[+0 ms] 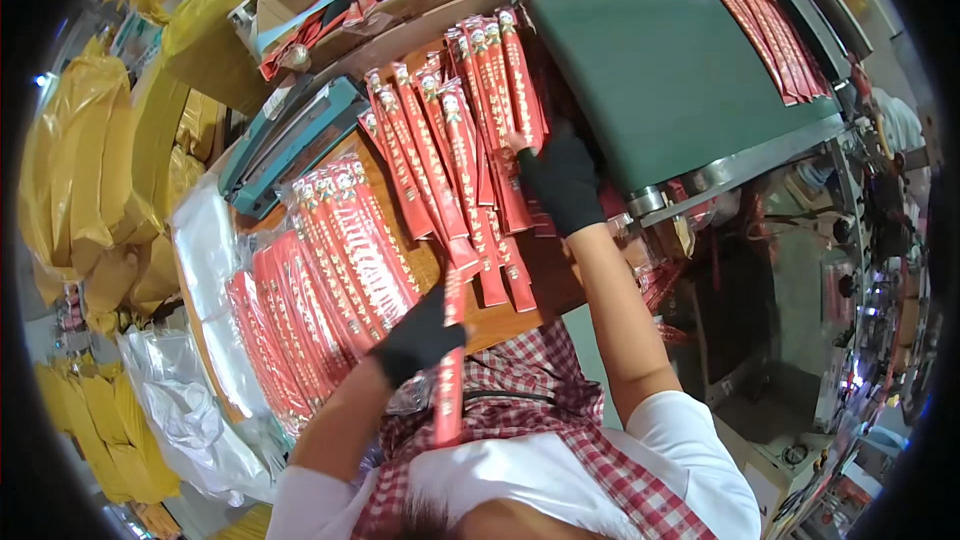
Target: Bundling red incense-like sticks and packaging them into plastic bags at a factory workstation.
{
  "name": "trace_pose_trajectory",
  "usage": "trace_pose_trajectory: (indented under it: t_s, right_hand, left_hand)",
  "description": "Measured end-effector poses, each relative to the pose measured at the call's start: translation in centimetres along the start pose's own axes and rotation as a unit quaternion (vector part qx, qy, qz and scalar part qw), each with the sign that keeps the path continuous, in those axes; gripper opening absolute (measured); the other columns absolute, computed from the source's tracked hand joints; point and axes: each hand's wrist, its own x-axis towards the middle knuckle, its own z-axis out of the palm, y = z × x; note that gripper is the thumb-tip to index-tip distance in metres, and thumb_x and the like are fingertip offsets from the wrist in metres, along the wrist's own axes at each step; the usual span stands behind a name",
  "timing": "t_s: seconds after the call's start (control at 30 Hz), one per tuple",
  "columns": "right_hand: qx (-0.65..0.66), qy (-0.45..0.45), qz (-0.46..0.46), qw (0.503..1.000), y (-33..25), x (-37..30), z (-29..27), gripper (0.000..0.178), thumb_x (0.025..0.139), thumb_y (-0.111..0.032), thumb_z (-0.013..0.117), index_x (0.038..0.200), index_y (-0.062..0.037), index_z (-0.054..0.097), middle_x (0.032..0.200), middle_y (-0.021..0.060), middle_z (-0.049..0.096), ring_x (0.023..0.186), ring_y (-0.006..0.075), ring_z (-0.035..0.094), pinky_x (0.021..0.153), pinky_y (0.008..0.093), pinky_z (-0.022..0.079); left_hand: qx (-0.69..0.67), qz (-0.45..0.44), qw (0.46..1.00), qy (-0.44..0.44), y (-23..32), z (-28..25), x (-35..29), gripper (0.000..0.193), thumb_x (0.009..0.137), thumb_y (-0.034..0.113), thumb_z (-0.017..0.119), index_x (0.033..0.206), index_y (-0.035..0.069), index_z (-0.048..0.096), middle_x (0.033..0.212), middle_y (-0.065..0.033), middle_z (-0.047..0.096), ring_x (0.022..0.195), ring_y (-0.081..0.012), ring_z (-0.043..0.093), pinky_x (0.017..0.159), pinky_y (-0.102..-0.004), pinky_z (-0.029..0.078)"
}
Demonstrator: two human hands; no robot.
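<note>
The left hand [418,337] in a black glove pinches 1 long red printed packet [450,370] upright near the wooden worktop [520,310] edge. The gloved right hand [562,185] presses flat, fingers together, on the fanned red packets [460,150], overlapped so each peels off singly. 2 fans lie on the worktop; 1 row [765,30] rides the green conveyor belt [670,70].

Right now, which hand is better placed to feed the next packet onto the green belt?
Right hand, probably: it rests on the fanned red packets beside the green belt. The left hand holds one packet farther back.
</note>
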Motion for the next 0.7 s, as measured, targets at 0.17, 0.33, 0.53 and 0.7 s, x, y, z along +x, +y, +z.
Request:
trace_pose_trajectory:
  t_s: [0.17,0.33,0.53,0.7]
  right_hand:
    - [0.087,-0.086,0.109,0.987,3.1,4.6,0.4,0.088,0.078,-0.071,0.054,0.097,0.0150,0.057,0.095,0.0376,0.058,0.099,0.0439,0.059,0.085,0.0445,0.045]
    - [0.135,-0.122,0.095,0.979,-0.3,5.5,0.7,0.099,0.068,-0.076,0.060,0.104,0.0155,0.054,0.104,0.0342,0.059,0.102,0.0368,0.060,0.085,0.0424,0.047]
    - [0.144,-0.110,0.082,0.980,-0.5,4.0,-0.2,0.101,0.057,-0.071,0.074,0.109,0.0125,0.052,0.109,0.0318,0.059,0.105,0.0384,0.059,0.090,0.0411,0.046]
    - [0.141,-0.050,0.053,0.987,-1.0,3.2,1.4,0.085,0.063,-0.061,0.076,0.106,0.0082,0.052,0.103,0.0269,0.062,0.097,0.0353,0.062,0.083,0.0401,0.048]
  left_hand:
    - [-0.369,-0.257,0.892,-0.049,6.4,-8.2,-6.7,0.029,0.079,0.024,0.065,0.098,0.002,0.058,0.064,-0.0034,0.053,0.050,-0.0144,0.051,0.047,-0.0277,0.043]
    - [-0.016,-0.035,0.970,0.240,2.0,-13.3,5.2,0.053,0.087,0.027,0.057,0.128,-0.005,0.046,0.120,-0.0232,0.057,0.113,-0.0345,0.054,0.099,-0.0401,0.041]
    - [0.197,-0.184,0.911,0.313,4.9,-10.1,19.9,0.103,0.062,0.071,0.068,0.114,-0.016,0.048,0.114,-0.0359,0.055,0.112,-0.0405,0.055,0.094,-0.0425,0.045]
    - [-0.167,-0.094,0.958,0.215,4.1,-5.8,22.8,0.075,0.080,0.057,0.063,0.115,-0.008,0.052,0.116,-0.0228,0.056,0.103,-0.0370,0.056,0.090,-0.0405,0.045]
